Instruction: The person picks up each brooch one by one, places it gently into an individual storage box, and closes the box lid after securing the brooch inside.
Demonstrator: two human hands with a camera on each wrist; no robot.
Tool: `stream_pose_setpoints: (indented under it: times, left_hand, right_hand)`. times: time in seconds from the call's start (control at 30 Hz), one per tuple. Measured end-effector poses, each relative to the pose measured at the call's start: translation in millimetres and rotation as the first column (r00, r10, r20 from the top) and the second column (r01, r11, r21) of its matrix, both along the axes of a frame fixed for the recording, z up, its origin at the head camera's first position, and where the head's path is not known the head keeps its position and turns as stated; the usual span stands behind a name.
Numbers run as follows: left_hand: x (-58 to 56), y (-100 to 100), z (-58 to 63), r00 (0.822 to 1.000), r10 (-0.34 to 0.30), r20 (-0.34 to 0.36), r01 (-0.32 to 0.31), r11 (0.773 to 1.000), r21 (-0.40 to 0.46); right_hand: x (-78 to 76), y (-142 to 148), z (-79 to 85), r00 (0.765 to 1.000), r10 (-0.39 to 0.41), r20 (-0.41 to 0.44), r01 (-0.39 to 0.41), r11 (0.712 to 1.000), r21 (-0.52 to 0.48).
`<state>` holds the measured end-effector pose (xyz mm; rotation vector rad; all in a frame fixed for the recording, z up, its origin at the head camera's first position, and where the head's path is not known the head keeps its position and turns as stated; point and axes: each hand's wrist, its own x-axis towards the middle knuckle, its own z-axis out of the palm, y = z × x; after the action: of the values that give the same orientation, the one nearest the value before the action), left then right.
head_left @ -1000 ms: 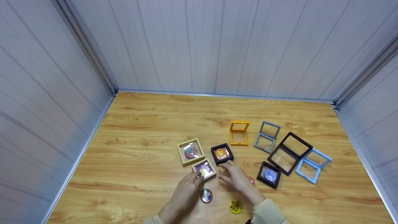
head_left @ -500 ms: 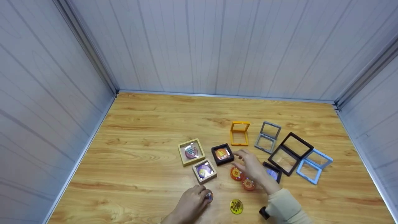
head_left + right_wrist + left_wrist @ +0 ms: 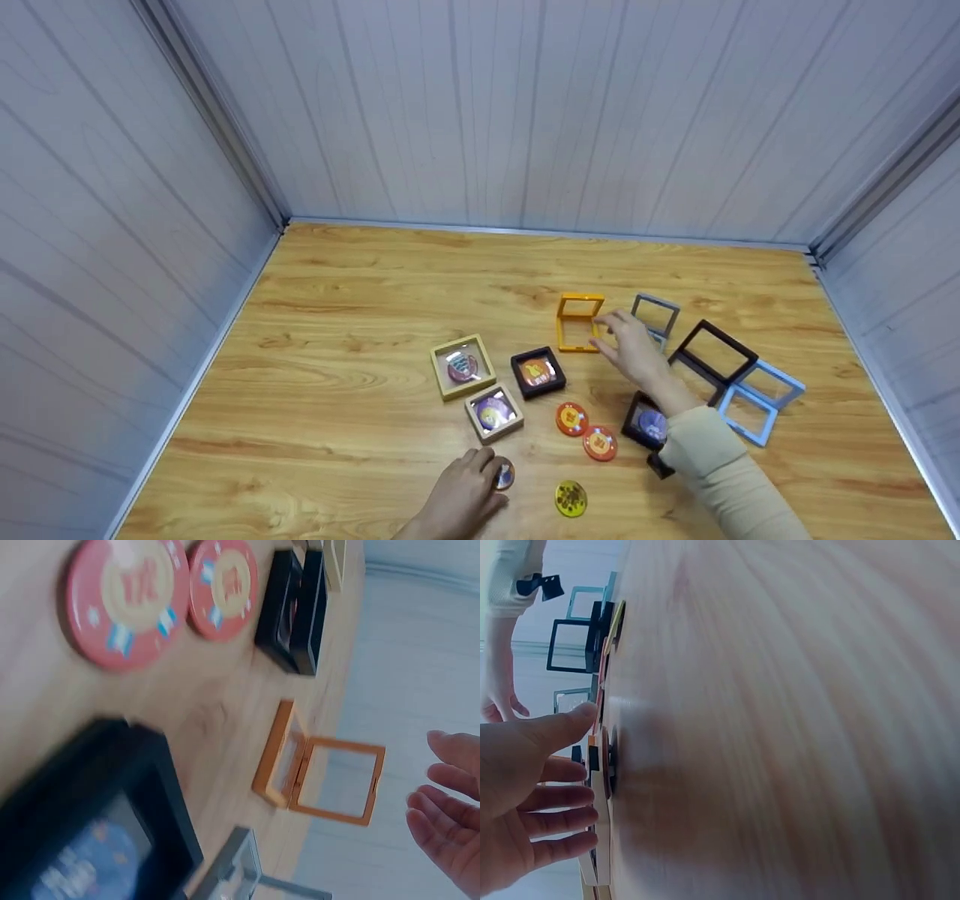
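My left hand [image 3: 459, 489] is beside a small round disc [image 3: 506, 475] with a shiny picture face. Its fingertips overlap the disc in the head view; in the left wrist view the fingers [image 3: 559, 797] are straight, with the thumb apart. My right hand [image 3: 631, 351] hovers with loosely bent, parted fingers by the right side of an orange hinged frame [image 3: 577, 349], whose lid stands up. Nothing shows between those fingers. The forearm partly hides a black frame [image 3: 637, 439] with a purple disc, and the hand covers part of a grey open frame [image 3: 655, 299].
Shut frames holding discs stand left of centre: a yellow frame [image 3: 442, 386], a beige frame [image 3: 495, 435] and a black frame [image 3: 538, 390]. Two red chip-like discs [image 3: 572, 418] and a yellow disc [image 3: 571, 499] lie nearby. A large dark frame [image 3: 716, 346] and blue frame [image 3: 750, 433] stand open at right.
My right hand has moved from the beige and black frames up and right to the orange frame, uncovering the red discs. My left hand has drawn back from the beige frame to the picture disc.
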<state>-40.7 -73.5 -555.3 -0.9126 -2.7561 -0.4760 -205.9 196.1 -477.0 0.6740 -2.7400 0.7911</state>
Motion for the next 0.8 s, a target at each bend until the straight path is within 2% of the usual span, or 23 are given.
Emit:
stream_pose_setpoints:
  times: [0.13,0.27,0.47,0.8]
  left_hand:
    - [0.2,0,-1.4,0.998,0.027,0.056,-0.026,0.999,-0.029]
    - [0.1,2,-2.6,0.994,0.053,0.092,-0.049,0.998,-0.044]
    - [0.0,4,-3.9,0.995,0.07,0.066,-0.067,0.996,-0.054]
    - [0.3,7,-5.7,0.994,0.099,0.035,-0.097,0.993,-0.067]
  right_hand:
    - [-14.5,4,5.3,1.0,-0.016,-0.01,0.016,1.0,0.014]
    - [-27.0,6,8.7,0.999,-0.042,0.026,0.041,0.998,0.038]
    - [-44.9,9,8.1,0.993,-0.091,0.074,0.083,0.992,0.1]
    - [-65.4,14,-1.0,0.985,-0.081,0.149,0.064,0.991,0.116]
